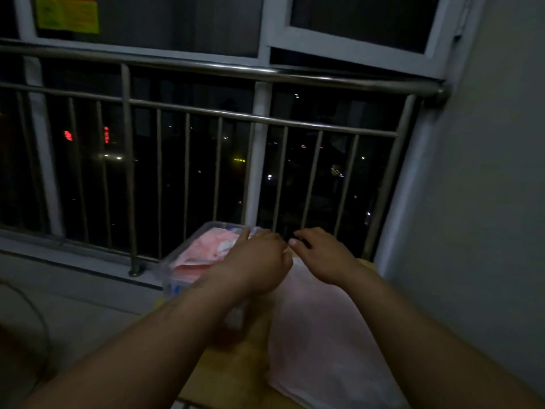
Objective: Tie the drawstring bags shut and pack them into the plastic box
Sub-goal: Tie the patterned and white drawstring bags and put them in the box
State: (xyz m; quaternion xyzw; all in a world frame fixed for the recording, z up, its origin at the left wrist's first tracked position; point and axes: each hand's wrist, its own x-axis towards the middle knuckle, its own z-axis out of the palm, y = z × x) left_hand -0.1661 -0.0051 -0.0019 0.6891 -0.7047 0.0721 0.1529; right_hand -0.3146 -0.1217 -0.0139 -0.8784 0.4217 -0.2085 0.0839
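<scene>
Dim light and blur cost me most of the fine detail. My two bare forearms come in from the lower corners of the frame, both cut off by its edge. Between them at lower right lies the bag [318,329], a pale pink, soft, flat cloth shape whose near corner runs out of the frame. It rests on the table [233,376], a yellowish, wood-like surface of which I see only a strip at bottom centre.

The bag's far end is hidden under my hands. My left hand [259,258] sits just below the frame's centre, over that end and overlapping the box's right edge. Its fingers [267,236] are bent, with one stretched forward, and I cannot tell whether they have hold of anything. My right hand [323,256] is just beside it on the right, with its fingers [295,242] curled down toward a dark smudge I cannot make out. Whether they pinch anything, I cannot tell.

Left of the hands stands the box [168,270], clear plastic with rounded corners, its near side hidden by my left arm. Inside lie crumpled pink bags [203,246] with white patches; their number is unclear.

Beyond, a railing [206,69] of round steel bars crosses the frame before dark glass dotted with lights. A yellow and red sticker [66,13] in the upper left is unreadable. A plain grey wall [486,172] fills the right.
</scene>
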